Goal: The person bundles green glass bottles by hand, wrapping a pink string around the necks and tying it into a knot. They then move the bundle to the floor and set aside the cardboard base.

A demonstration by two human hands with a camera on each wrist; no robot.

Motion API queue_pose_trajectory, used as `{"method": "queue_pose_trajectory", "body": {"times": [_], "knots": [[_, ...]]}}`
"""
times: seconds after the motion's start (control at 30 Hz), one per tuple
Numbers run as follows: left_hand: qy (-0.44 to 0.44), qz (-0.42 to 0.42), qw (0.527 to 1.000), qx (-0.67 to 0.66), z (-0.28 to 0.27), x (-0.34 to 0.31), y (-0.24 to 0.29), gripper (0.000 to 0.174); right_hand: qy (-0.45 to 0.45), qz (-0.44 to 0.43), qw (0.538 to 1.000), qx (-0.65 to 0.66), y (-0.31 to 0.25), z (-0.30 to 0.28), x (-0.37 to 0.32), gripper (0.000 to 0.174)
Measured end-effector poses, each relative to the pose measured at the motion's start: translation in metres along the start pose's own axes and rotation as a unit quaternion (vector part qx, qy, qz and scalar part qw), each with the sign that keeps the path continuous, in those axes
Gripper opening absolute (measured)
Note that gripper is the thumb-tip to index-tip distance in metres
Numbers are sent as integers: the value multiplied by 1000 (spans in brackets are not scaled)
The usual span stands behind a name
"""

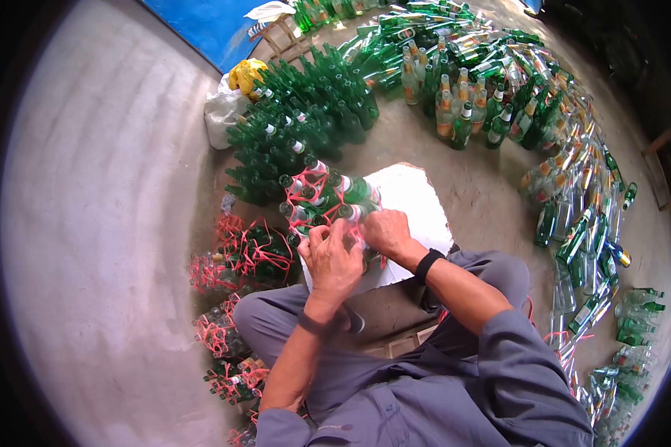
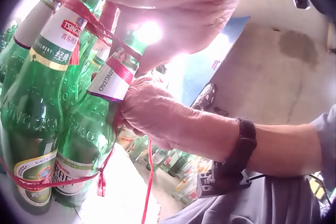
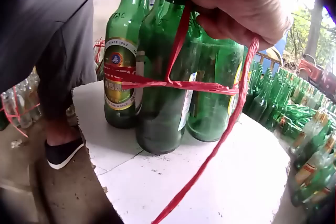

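Note:
A cluster of green beer bottles (image 1: pixel 314 195) stands upright, with red plastic twine (image 3: pixel 242 90) wound round the bodies and laced between the necks. My left hand (image 1: pixel 332 261) is at the near bottle necks, its curled fingers pinching the twine there. Close beside it, my right hand (image 1: pixel 386 232) grips the twine at a neck on the right side. From that fist a loose length of twine hangs down in the right wrist view. The cluster stands on a white board (image 1: pixel 417 195) with ragged edges. In the left wrist view, a Tsingtao bottle (image 2: pixel 34 111) is nearest the camera.
Loose green bottles (image 1: pixel 306 97) stand packed beyond the cluster. Clear and green bottles (image 1: pixel 574 201) lie heaped in an arc along the right. Twine-tied bundles (image 1: pixel 257 249) sit at the left by a pale wall (image 1: pixel 104 194). The person's knees (image 1: pixel 492 276) flank the board.

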State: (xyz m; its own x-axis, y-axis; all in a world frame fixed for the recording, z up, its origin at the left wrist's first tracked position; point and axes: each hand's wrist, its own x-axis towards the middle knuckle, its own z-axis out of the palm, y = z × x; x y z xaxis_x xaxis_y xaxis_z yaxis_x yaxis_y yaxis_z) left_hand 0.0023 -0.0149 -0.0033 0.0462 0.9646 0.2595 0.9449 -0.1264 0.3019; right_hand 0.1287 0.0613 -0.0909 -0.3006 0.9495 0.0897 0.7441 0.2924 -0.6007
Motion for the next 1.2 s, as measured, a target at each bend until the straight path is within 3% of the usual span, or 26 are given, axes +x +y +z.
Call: {"method": "queue_pose_trajectory", "body": {"times": [0.27, 0.37, 0.43, 0.87, 0.93, 1.07, 1.2], "knots": [[-96, 41, 994, -16, -13, 13, -9, 46, -23, 28, 999, -3, 2, -5, 3, 41], [-106, 33, 994, -14, -11, 12, -12, 49, -29, 46, 999, 0, 1, -10, 3, 42], [-113, 39, 993, -19, -11, 13, -15, 51, -42, 59, 997, 38, 0, -12, 4, 51], [-163, 32, 986, 13, -15, 15, -13, 59, -29, 69, 996, 52, -2, -10, 3, 53], [-163, 35, 986, 24, -13, 15, -14, 59, -36, 66, 997, 23, -2, -8, 3, 37], [-152, 43, 987, 13, -13, 15, -13, 53, -23, 55, 998, 34, 0, 0, 1, 32], [-150, 39, 988, 12, -11, 15, -14, 53, -17, 102, 990, 98, 6, 8, 1, 32]]}}
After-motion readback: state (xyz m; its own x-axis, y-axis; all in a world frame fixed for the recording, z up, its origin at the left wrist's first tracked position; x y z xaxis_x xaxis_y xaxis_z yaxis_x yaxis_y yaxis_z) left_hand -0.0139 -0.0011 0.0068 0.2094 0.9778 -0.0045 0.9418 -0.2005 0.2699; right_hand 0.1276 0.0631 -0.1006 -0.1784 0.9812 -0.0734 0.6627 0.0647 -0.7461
